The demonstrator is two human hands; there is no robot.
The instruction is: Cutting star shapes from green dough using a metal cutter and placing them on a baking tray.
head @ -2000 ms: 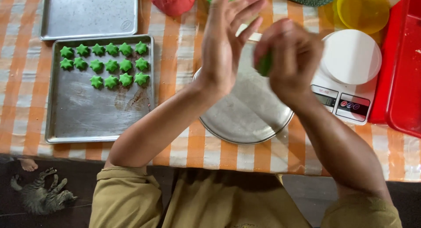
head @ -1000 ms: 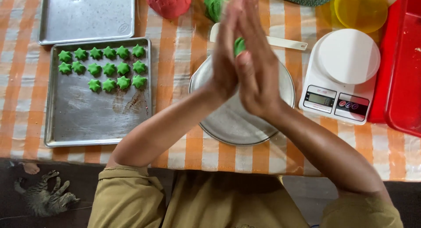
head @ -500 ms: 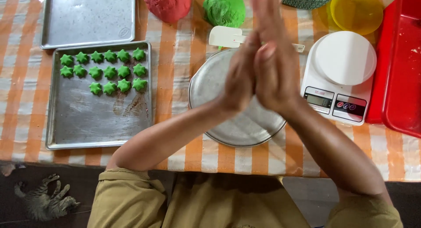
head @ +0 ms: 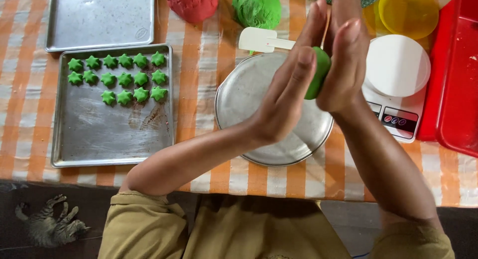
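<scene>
A lump of green dough (head: 318, 72) is pressed between my two flat palms above the round metal plate (head: 249, 104). My left hand (head: 289, 90) lies against its left side, fingers straight and pointing away from me. On the other side my right hand (head: 346, 60) presses back. Only the edge of the dough shows between the palms.
A baking tray (head: 99, 134) at left holds several green star-shaped dough pieces (head: 119, 80). Behind it lies another tray (head: 99, 17). Red dough (head: 191, 4), green dough (head: 256, 7), a white scraper (head: 261, 40), a kitchen scale (head: 398, 75), a yellow bowl (head: 408, 10) and a red tray (head: 455, 80) stand around. A cat (head: 50, 224) lies on the floor.
My palms have slid against each other while rolling the green dough, and the dough's edge now shows between them. The view has shifted slightly.
</scene>
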